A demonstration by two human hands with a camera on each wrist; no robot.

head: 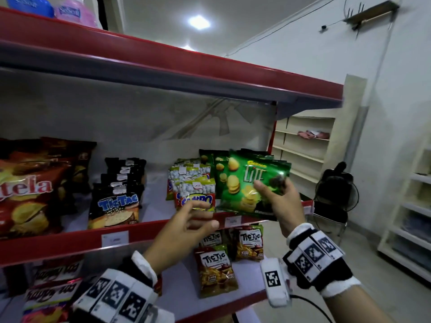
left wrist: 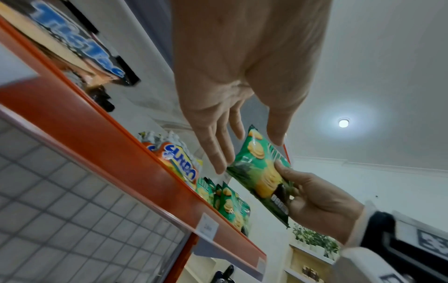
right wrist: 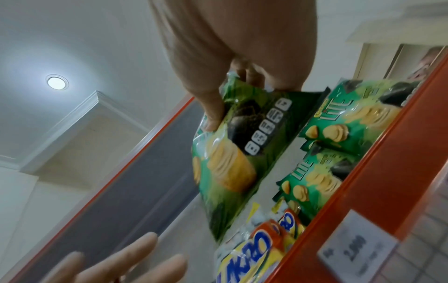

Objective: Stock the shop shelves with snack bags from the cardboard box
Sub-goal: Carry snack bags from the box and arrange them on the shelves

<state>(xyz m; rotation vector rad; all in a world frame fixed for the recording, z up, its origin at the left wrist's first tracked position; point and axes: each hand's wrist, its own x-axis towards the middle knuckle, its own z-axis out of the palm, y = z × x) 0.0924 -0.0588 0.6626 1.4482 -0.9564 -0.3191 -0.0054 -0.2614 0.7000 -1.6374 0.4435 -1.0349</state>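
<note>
- While the right hand [head: 283, 201] holds a green chip bag [head: 247, 183] up by the middle shelf [head: 70, 243], the thumb lies on the front of the bag and the other fingers curl behind it.
- In the right wrist view, the thumb [right wrist: 213, 113] presses the dark part of the bag near its lower end.
- The held bag tilts a little and sits in front of more green bags [head: 212, 159] that stand in a row at the right end of the shelf.
- The left hand [head: 184, 227] is open, with fingers spread and a bit loose, and it holds nothing.
- It floats in front of the red edge of the shelf, just beside the held bag.
- In the left wrist view, the fingertips [left wrist: 219, 168] of the left hand come very near the bag's corner, but I cannot tell if they touch it.
- Next to the green bags on the left stand bags of white nuts with an orange and blue label [head: 196, 197].
- Further left is a row of black snack bags [head: 116, 201], and then big red chip bags [head: 30, 190].
- White price tags [head: 115, 238] stick on the red shelf edge.
- On the lower shelf [head: 221, 306] stand small brown snack bags [head: 215, 269].
- Both wrists wear black and white bands with square patterns [head: 312, 255].
- The top shelf [head: 163, 64] holds blue and pink packs [head: 67, 10].
- A black fan [head: 335, 190] stands on the floor to the right.
</note>
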